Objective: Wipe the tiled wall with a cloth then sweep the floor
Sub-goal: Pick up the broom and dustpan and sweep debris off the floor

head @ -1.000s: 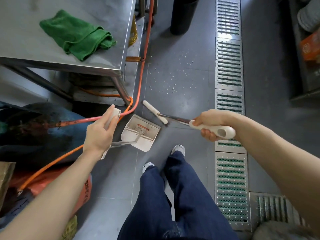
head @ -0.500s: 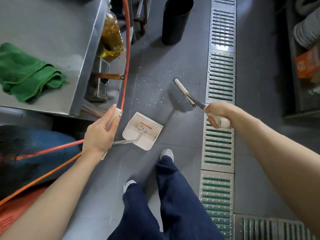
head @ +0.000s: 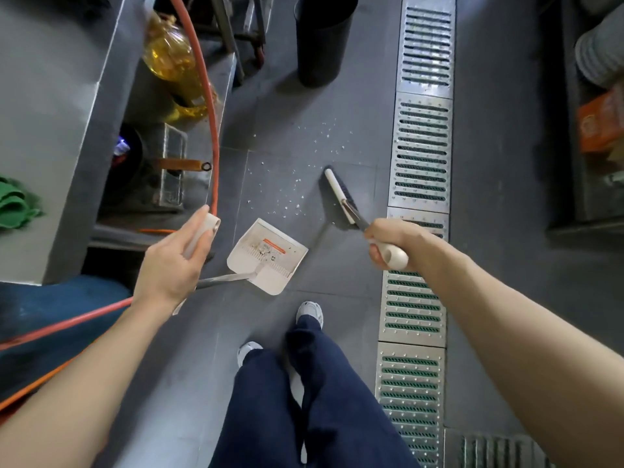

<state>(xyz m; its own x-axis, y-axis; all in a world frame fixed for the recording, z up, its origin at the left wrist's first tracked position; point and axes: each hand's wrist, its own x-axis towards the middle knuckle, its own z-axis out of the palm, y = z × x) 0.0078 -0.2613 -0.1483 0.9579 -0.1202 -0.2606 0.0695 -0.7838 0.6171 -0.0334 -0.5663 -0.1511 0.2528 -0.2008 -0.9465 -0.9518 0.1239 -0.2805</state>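
My left hand (head: pixel 172 261) grips the white handle of a long-handled dustpan (head: pixel 268 256), whose cream pan rests on the grey tiled floor just ahead of my feet. My right hand (head: pixel 388 243) is closed on the white grip of a broom (head: pixel 341 197); its dark bristles touch the floor to the right of the pan. White crumbs (head: pixel 290 184) are scattered on the tiles between the broom head and the pan and further ahead. The green cloth (head: pixel 15 204) lies on the steel table (head: pixel 50 106) at the left edge.
A metal floor drain grate (head: pixel 422 157) runs along the right of the broom. A black bin (head: pixel 322 35) stands ahead. An orange hose (head: pixel 211 123) curves down beside the table, over a shelf holding an oil bottle (head: pixel 172 55). My shoes (head: pixel 310 314) stand behind the pan.
The broom head has swung from beside the pan out ahead and down to the floor right of the crumbs. My view shifted forward, so the table and cloth slid left.
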